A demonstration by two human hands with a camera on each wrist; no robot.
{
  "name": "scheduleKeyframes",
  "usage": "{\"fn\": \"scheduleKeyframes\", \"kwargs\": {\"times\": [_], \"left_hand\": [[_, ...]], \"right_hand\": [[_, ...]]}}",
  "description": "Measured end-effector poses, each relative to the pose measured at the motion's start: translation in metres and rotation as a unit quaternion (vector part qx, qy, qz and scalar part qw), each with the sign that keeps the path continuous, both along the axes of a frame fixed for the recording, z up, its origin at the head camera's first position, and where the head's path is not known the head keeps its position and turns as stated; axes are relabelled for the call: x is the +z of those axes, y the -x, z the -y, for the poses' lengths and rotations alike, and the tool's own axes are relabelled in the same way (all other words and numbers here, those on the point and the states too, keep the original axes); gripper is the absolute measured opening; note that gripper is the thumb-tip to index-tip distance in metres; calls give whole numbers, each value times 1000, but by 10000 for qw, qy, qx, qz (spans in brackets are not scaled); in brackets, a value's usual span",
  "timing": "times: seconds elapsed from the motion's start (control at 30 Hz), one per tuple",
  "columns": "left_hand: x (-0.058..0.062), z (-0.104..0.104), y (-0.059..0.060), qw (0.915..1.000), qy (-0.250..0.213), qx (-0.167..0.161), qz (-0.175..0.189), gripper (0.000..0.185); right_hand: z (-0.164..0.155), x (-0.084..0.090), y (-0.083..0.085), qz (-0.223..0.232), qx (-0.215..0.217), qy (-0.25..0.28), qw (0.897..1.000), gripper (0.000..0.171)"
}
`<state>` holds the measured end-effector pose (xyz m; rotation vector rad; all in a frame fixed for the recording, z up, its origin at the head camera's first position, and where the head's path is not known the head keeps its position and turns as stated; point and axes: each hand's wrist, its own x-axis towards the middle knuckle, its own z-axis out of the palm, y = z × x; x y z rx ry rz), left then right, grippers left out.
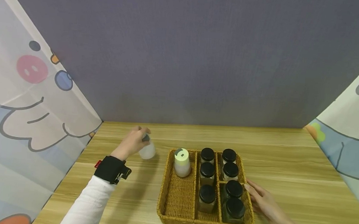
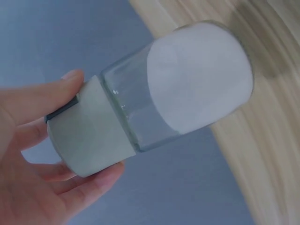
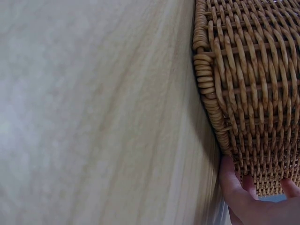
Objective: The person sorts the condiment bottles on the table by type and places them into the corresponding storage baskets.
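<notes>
Wooden table (image 1: 290, 161), purple wall behind, cartoon curtains either side. Wicker basket (image 1: 176, 197) sits centre-right on the table, three lanes: left lane holds one white shaker with pale green cap (image 1: 182, 162), upright at the far end; middle and right lanes hold seven black-lidded jars (image 1: 207, 198).

Left arm in white sleeve with black wrist strap reaches forward, left of the basket. Left hand (image 1: 132, 142) is raised off the table, fingers curled round the cap end of a second white shaker (image 1: 147, 149). Wrist view: thumb and fingers clamp the green cap (image 2: 89, 140); glass body (image 2: 187, 89) sticks out away from the palm, tilted, long axis roughly horizontal to slanted, base end pointing toward the table. White powder fills the base half.

Held shaker is just left of the basket's far-left corner, not touching it.

Right hand (image 1: 266, 203) lies flat, fingers straight, pressed against the basket's right outer wall (image 3: 253, 108), well apart from the shaker.
</notes>
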<state>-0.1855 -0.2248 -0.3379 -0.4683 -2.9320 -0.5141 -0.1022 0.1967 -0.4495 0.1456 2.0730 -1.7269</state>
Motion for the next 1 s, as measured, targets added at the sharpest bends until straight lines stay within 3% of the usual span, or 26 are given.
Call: {"fn": "scheduleKeyframes", "kwargs": {"times": [0.2,0.43,1.0], "left_hand": [[13,-8,-8,9995,3,-321,-18,32],[25,-19,-16,9994,156,-288,109,36],[55,-43,-37,9973,258,-688,-27,34]], "right_hand": [[0,-1,0,-27,-37,102,9999,67],[1,0,-1,-1,-65,190,9998,67],[2,1,-1,9,-140,208,9997,67]]}}
